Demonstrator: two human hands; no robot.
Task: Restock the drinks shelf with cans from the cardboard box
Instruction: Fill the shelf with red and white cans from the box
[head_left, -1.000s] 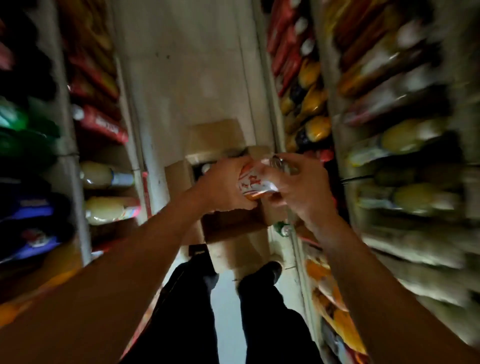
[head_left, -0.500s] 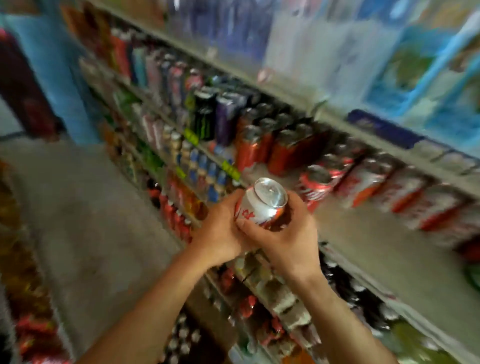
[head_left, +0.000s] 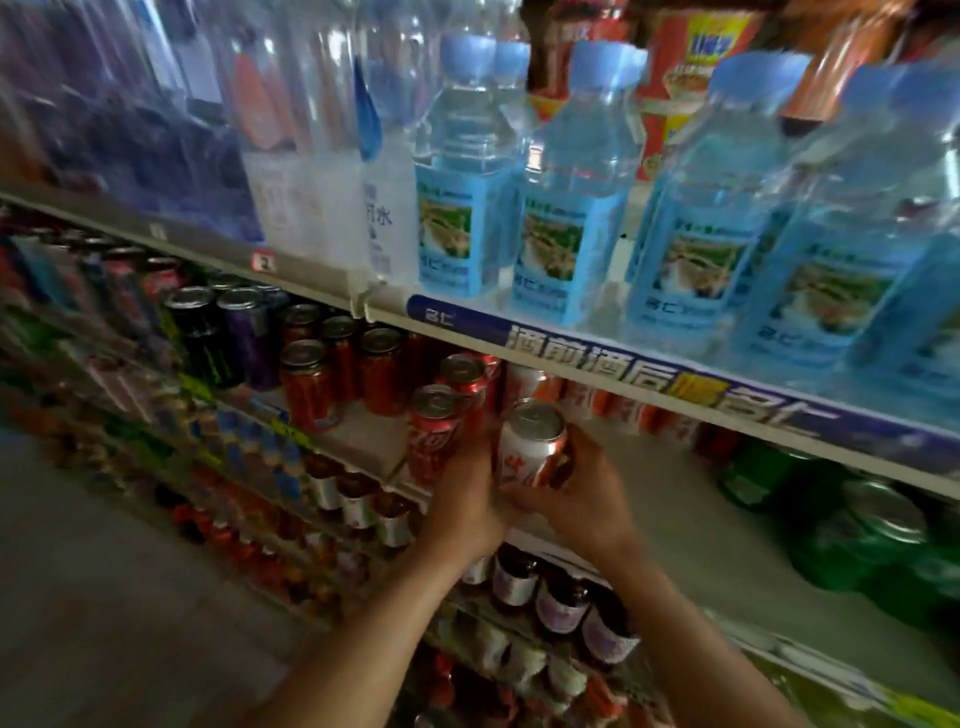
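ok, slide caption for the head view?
Both hands, left and right, hold a white-and-orange can at the drinks shelf.

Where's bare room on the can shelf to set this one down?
Bare shelf runs right of the held can, between the white-and-orange cans at the back and the green cans further right. A smaller gap lies between the dark red cans and the cola cans. Left of that, it is packed.
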